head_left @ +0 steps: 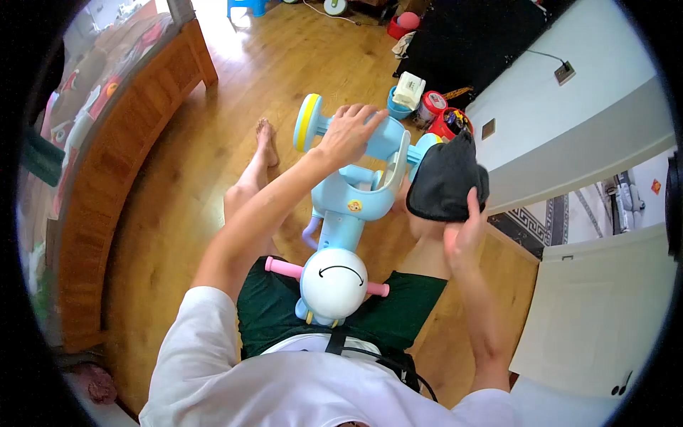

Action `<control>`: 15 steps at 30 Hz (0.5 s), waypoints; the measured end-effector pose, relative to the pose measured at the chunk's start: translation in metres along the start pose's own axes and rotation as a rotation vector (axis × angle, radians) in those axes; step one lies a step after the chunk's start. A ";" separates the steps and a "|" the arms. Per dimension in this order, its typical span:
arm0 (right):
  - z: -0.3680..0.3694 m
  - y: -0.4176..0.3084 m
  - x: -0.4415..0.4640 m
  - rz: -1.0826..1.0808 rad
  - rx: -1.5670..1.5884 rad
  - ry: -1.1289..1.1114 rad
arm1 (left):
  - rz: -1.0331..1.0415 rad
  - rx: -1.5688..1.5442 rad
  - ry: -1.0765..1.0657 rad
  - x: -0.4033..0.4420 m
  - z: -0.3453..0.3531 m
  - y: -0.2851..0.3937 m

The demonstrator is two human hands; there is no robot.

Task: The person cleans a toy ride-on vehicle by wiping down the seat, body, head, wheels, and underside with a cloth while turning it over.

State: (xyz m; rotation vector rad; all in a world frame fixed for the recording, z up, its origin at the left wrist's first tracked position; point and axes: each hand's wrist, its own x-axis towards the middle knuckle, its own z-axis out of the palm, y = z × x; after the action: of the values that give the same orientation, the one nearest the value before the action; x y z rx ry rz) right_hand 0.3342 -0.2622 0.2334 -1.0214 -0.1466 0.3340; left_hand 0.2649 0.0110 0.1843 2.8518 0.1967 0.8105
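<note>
The left hand (350, 134) lies on the light-blue ride-on toy (334, 196), fingers bent over its far end; firmness of hold cannot be told. The right hand (464, 240) grips a black cloth (447, 178), thumb outside, other fingers hidden. Just left of the left hand is a yellow-banded wheel (307, 123). Nearer the person than both hands: a white ball-shaped head (333, 285) between pink handles (283, 268).

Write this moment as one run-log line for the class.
Left hand: on light-blue ride-on toy | right hand: holding black cloth | toy's white head: over green shorts
</note>
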 end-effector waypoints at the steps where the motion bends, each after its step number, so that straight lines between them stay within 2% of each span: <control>1: -0.008 0.006 -0.010 0.033 0.042 0.001 | -0.014 0.013 0.019 0.001 0.001 0.002; 6: -0.022 0.030 -0.057 0.106 0.058 0.020 | -0.032 0.036 0.129 0.000 0.000 0.015; 15: -0.057 0.066 -0.079 0.263 0.235 0.054 | -0.043 0.072 0.081 0.004 0.001 0.018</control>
State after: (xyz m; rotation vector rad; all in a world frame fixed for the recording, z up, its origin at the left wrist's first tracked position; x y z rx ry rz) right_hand 0.2625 -0.3039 0.1498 -0.8157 0.0762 0.5495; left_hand 0.2697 -0.0060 0.1893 2.8726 0.3022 0.9301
